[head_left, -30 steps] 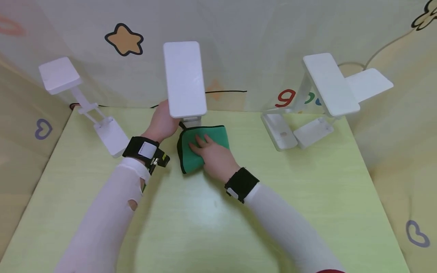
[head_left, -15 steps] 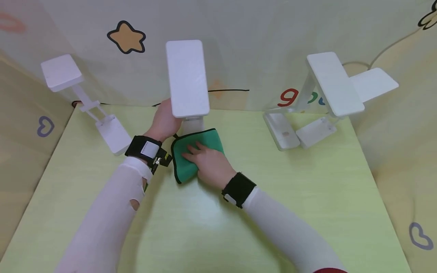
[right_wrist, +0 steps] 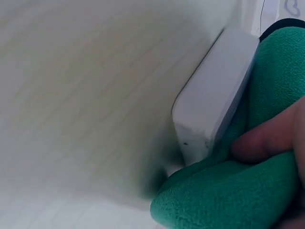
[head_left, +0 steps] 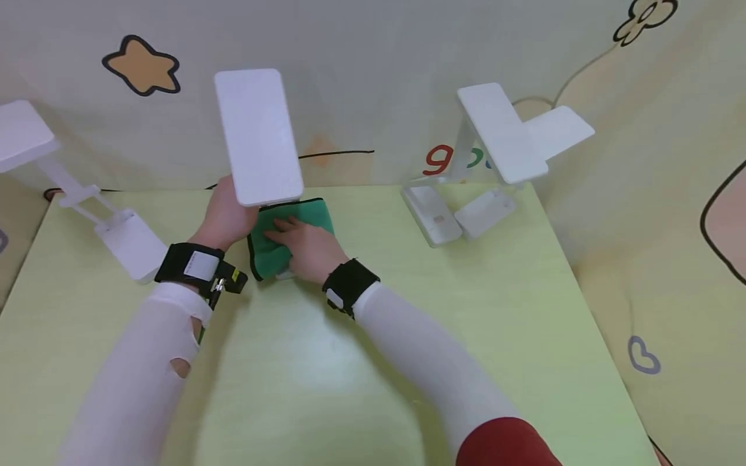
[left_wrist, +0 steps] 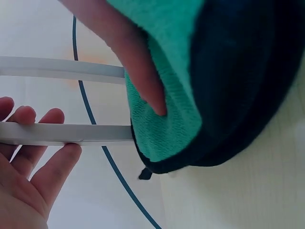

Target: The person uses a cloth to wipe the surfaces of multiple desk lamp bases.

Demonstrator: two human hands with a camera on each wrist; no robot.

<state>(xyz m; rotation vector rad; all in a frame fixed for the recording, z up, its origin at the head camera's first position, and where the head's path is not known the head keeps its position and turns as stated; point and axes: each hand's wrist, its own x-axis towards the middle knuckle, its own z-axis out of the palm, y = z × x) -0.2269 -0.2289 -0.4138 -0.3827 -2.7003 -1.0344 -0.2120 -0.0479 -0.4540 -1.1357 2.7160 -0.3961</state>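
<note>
A white phone stand (head_left: pixel 259 139) stands at the back of the table, its plate raised on two slim arms. My left hand (head_left: pixel 226 215) grips one arm (left_wrist: pixel 107 133) between thumb and fingers, as the left wrist view shows; the plate partly covers that hand in the head view. With my right hand (head_left: pixel 313 251) I hold a green cloth (head_left: pixel 269 259) with black edging over the stand's base (right_wrist: pixel 214 86). Its fingers press into the cloth, which bunches in a fold around them. Most of the base is hidden under the cloth.
Another white stand (head_left: pixel 131 243) is on the left, beside my left forearm. Two more stands, one in front (head_left: pixel 504 133) and one behind (head_left: pixel 559 129), are close together at the back right. A patterned curtain (head_left: pixel 373 77) hangs behind the table (head_left: pixel 361 375).
The whole head view has shifted, so things appear further left. The cloth and my right hand have moved back over the base, whose front edge now shows. My left hand keeps its grip.
</note>
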